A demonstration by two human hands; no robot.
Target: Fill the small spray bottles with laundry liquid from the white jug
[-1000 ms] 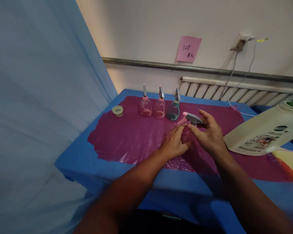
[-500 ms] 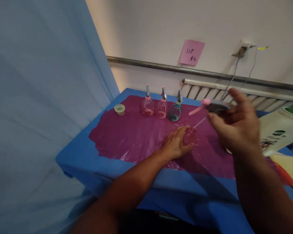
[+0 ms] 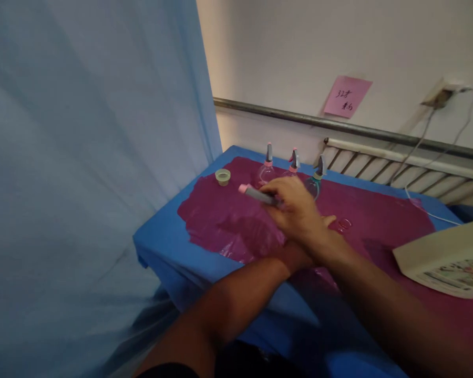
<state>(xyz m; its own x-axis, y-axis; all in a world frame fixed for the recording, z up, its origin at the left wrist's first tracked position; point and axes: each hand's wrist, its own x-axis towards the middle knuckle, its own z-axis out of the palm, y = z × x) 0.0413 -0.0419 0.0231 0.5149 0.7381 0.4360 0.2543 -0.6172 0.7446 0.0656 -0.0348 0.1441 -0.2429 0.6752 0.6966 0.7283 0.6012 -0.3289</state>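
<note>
My right hand (image 3: 297, 207) is closed around a grey spray head (image 3: 260, 196) with a pink tip, held above the sheet and pointing left. It crosses over my left forearm. Only a fingertip of my left hand (image 3: 329, 220) shows past the right wrist, against the open-necked clear spray bottle (image 3: 344, 226); the rest of its grip is hidden. Behind my right hand stand two spray bottles with pink collars, a left one (image 3: 266, 172) and a middle one (image 3: 292, 169), and a teal one (image 3: 314, 185), all partly covered.
A small pale cup (image 3: 223, 177) sits at the left on the purple plastic sheet (image 3: 208, 210), over a blue-covered table (image 3: 161, 231). A cream jug (image 3: 445, 257) stands at the right. Behind are a radiator (image 3: 378, 157), a cable and a metal rail. A blue curtain (image 3: 82, 157) hangs left.
My right hand has swung left with the spray head, from above the open bottle's neck to across my left arm; the spray head's tube no longer shows. The view has turned to the right.
</note>
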